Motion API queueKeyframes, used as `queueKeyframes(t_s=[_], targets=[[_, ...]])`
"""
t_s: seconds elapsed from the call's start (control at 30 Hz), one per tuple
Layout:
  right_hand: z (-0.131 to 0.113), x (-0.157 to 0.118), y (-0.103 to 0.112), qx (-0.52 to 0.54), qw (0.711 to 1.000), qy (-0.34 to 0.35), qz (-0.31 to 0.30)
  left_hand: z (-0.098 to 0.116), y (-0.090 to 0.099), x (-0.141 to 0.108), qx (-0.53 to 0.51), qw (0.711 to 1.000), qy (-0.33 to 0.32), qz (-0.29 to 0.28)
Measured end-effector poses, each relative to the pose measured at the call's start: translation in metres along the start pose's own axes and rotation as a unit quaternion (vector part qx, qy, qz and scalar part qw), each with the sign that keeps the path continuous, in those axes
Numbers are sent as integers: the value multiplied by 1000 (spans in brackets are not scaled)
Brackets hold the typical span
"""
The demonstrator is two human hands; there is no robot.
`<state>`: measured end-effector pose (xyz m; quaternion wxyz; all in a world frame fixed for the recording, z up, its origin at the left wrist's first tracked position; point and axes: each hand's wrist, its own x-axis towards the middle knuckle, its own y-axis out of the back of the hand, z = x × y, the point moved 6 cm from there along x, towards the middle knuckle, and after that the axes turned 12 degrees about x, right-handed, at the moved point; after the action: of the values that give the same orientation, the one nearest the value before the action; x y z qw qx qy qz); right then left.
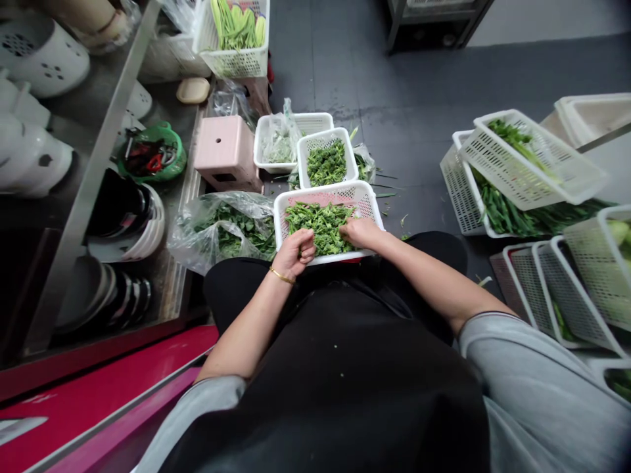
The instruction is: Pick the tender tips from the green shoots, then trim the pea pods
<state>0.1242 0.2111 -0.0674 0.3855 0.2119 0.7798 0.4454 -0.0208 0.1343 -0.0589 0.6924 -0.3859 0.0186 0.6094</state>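
Your white basket [362, 199] sits just beyond your lap, between your knees, its long axis running side to side with the right end angled slightly farther from you. Inside it, the heap of cut greens [318, 220] spreads lengthwise the same way, its single pieces pointing in mixed directions. Your right hand [362, 234] reaches over the right end of the heap, fingers bent down at the greens; you cannot tell what they pinch. Your left hand [294, 253] is half-curled at the near-left rim, the heap just past its knuckles; whether it grasps anything is hidden.
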Motion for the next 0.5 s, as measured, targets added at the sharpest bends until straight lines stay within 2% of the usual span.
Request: queueKeyframes(t_s=[0.07, 0.13, 0.17, 0.23, 0.3, 0.33, 0.4, 0.5], targets=[[15, 1, 15, 86, 995, -3, 57, 1, 4, 2, 43, 999, -13, 21], [32, -6, 34, 247, 964, -20, 97, -1, 7, 6, 80, 996, -20, 44], [38, -10, 40, 344, 934, -30, 97, -2, 7, 8, 97, 994, -25, 53], [37, -18, 43, 525, 848, -36, 58, -3, 3, 10, 135, 988, -36, 63], [18, -23, 37, 642, 766, -18, 5, -4, -8, 11, 176, 982, -43, 49], [6, -25, 33, 674, 739, -3, -14, -4, -14, 10, 194, 980, -43, 31], [-16, -29, 25, 693, 720, 25, -28, -6, -25, 6, 224, 974, -39, -7], [-28, -44, 23, 653, 756, 50, -16, -7, -25, -3, 287, 957, -24, -38]])
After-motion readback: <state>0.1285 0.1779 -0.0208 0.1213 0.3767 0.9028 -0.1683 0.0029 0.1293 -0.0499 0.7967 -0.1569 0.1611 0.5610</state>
